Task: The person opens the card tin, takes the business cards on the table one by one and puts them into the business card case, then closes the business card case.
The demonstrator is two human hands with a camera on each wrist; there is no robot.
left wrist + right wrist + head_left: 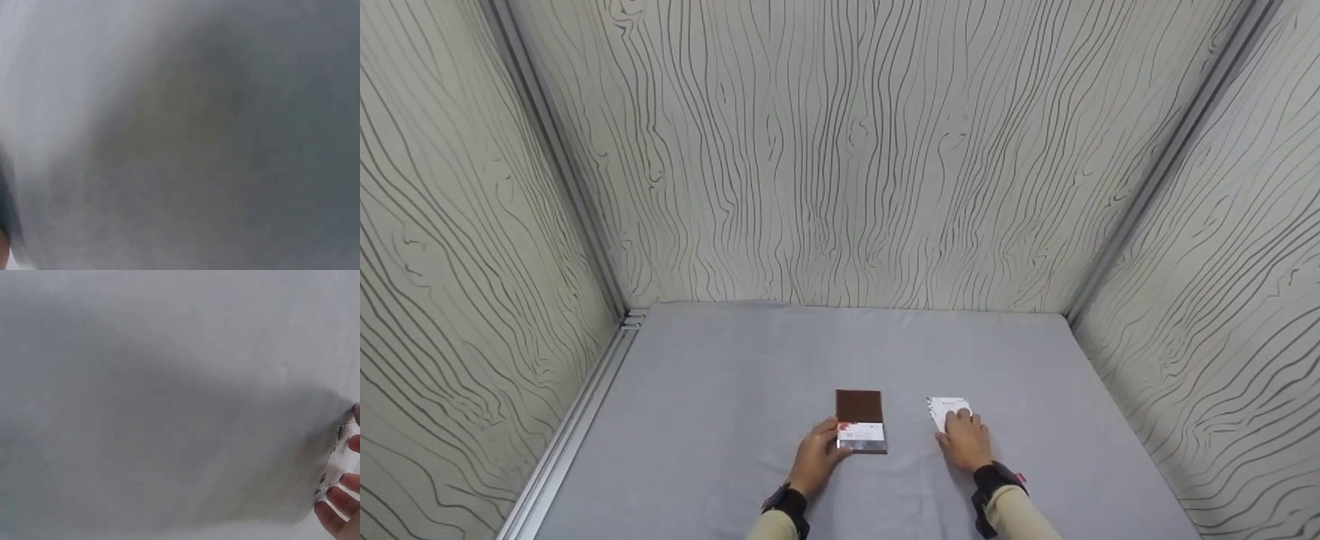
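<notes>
A brown card holder point(859, 406) lies unfolded on the cloth, its cover flipped away from me. In its lower half sits a white card point(866, 431) with red print. My left hand point(814, 459) grips the holder by its left edge, thumb at the near corner. To the right, a slightly fanned stack of white cards point(949, 405) lies partly under my right hand point(967, 441), whose bent fingers hold it. Green leaf print shows on the cards in the right wrist view. The left wrist view shows mostly blurred cloth, with a sliver of skin.
Grey cloth point(720, 390) covers the table. Patterned panels point(840, 150) stand at the back and both sides. A metal rail point(577, 427) runs along the table's left edge.
</notes>
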